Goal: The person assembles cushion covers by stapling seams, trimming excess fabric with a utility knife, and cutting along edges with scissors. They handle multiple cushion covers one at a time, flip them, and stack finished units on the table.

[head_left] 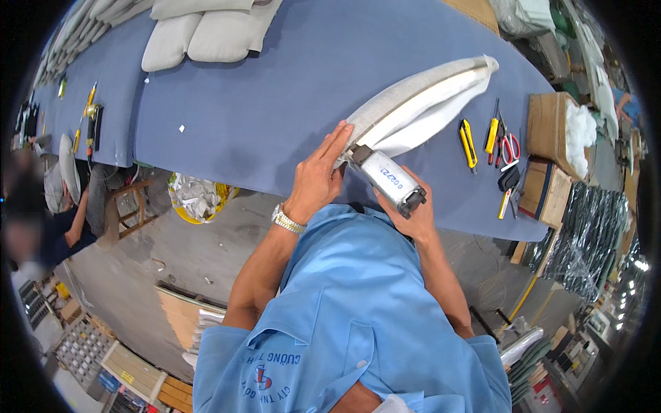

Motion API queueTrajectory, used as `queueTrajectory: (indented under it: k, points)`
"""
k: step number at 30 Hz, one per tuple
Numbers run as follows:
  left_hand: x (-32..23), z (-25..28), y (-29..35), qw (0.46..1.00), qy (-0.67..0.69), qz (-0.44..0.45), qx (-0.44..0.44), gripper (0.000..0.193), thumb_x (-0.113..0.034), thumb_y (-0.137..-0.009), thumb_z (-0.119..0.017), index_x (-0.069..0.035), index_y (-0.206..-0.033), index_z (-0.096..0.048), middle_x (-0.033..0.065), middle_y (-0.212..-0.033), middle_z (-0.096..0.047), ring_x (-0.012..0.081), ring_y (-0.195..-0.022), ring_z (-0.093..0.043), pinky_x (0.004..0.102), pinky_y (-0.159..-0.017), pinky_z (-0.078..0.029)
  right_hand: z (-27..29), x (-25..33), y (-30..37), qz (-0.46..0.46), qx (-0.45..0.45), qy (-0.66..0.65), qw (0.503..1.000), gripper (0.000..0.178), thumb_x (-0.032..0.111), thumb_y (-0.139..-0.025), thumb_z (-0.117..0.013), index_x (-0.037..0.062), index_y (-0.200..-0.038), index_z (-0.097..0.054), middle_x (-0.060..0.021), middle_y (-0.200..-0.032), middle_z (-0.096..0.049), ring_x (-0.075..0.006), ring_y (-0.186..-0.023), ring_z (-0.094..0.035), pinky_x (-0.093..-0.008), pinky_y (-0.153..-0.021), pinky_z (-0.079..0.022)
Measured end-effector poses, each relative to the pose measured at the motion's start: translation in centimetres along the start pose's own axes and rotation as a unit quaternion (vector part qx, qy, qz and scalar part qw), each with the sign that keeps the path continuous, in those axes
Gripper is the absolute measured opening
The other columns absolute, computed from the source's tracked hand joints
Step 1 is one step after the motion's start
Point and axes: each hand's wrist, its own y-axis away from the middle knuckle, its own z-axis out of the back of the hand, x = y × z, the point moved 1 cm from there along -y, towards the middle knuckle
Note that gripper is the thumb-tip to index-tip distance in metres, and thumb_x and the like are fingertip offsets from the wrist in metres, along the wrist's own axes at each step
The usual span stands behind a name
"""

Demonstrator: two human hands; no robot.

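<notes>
A long curved cushion point(412, 95) in light grey fabric stands on its edge on the blue-covered table, its white underside partly showing. My left hand point(318, 172) grips its near end, fingers stretched along the outer side. In my right hand point(417, 206) is a staple gun point(387, 180) with a silver body and dark ends. The staple gun's nose touches or nearly touches the cushion's near end, beside my left fingers; the exact contact is hidden.
To the right lie a yellow utility knife point(468, 146), red-handled scissors point(510, 147) and a cardboard box point(547, 131) with white stuffing. Grey cushions point(220, 36) lie at the far left. Below the table edge stands a yellow scrap basket point(200, 219). Another person point(58, 237) sits at the left.
</notes>
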Motion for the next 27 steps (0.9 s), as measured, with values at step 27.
queueTrajectory:
  k: [27]
  points:
    - [0.7,-0.7,-0.4,0.998,-0.009,-0.042,-0.042,0.081,0.012,-0.077,-0.057,-0.015,-0.153,-0.049,0.0143,-0.154,-0.051,0.037,-0.132,-0.057,0.0416,-0.1,-0.056,-0.2,2.5,-1.7,-0.017,0.064,0.049,0.997,0.051,0.015,-0.071,-0.083,0.0046,-0.119,-0.069,-0.0167,-0.11,-0.07,-0.0403,-0.098,-0.068,-0.044,-0.085,-0.055]
